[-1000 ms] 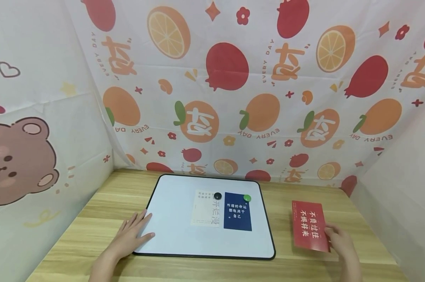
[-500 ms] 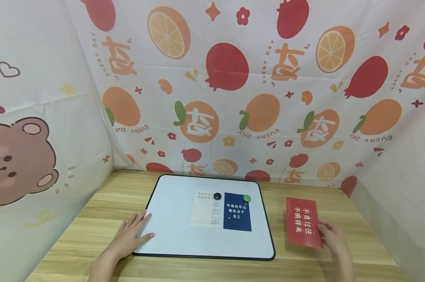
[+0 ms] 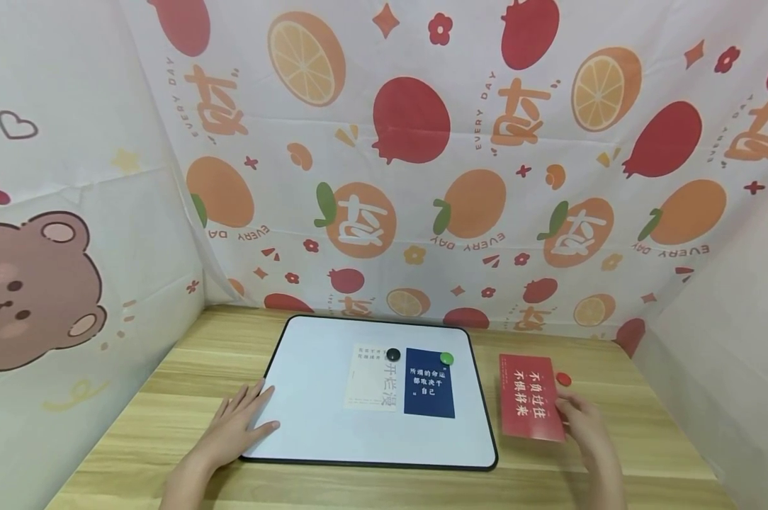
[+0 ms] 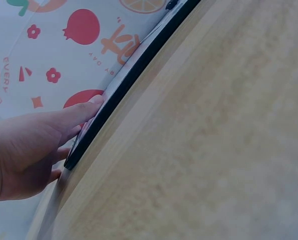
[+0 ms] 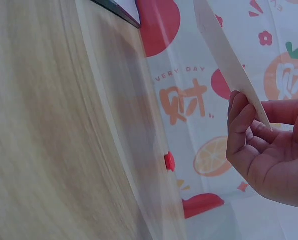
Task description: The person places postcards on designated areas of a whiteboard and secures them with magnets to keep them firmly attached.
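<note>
A whiteboard (image 3: 307, 425) with a black rim lies on the table. My left hand (image 3: 234, 425) rests on its left edge, fingers spread and thumb on the white surface; the left wrist view shows the same hand (image 4: 33, 155) at the board's corner. At the right, my right hand (image 3: 582, 425) pinches a red card (image 3: 531, 398) with white characters by its right edge. The right wrist view has the card (image 5: 231, 60) raised above the table, its pale back showing, between thumb and fingers. A red magnet (image 3: 564, 380) lies just behind that hand.
On the board, a black magnet (image 3: 393, 355) sits on a cream card (image 3: 365, 386) and a green magnet (image 3: 446, 358) on a navy card (image 3: 428, 404). The wooden table (image 3: 358, 489) meets a fruit-print cloth (image 3: 409, 177) behind and pale cloth on both sides.
My right hand has carried the red card left toward the board's right edge, and the red magnet has come into view behind it. The left hand and board have stayed put.
</note>
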Demonstrator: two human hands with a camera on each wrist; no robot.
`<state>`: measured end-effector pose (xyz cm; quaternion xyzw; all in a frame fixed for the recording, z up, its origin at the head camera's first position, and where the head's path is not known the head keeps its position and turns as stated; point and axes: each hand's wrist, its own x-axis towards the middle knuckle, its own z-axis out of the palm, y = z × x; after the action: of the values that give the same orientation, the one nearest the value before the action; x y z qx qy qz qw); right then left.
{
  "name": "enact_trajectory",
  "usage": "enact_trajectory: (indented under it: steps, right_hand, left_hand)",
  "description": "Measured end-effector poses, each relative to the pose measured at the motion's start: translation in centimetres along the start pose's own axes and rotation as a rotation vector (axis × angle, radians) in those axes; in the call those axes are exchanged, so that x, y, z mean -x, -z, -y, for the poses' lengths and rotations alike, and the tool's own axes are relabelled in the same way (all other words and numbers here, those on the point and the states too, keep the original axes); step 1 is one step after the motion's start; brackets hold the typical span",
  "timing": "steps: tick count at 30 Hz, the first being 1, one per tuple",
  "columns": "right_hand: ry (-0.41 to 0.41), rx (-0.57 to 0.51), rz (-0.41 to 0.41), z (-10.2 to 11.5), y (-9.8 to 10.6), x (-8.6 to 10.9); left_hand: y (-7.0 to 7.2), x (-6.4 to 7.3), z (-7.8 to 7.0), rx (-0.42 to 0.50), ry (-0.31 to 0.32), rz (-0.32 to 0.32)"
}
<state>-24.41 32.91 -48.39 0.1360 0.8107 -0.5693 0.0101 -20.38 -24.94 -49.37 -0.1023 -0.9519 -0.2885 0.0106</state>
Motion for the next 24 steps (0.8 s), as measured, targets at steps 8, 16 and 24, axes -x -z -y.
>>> enact_trajectory:
  steps: [8,16,24]
  right_hand:
    - [0.048,-0.053,0.016,-2.8,-0.7,-2.4]
    - [0.103,-0.049,0.029,-3.1,-2.0,-3.0]
    - [0.119,0.009,0.081,3.6,-3.3,1.9]
  left_hand:
    - [0.0,0.0,0.1,0.008,0.003,0.007]
    - [0.1,0.0,0.0,0.014,0.005,0.007]
    - [0.1,0.0,-0.1,0.016,0.007,0.009]
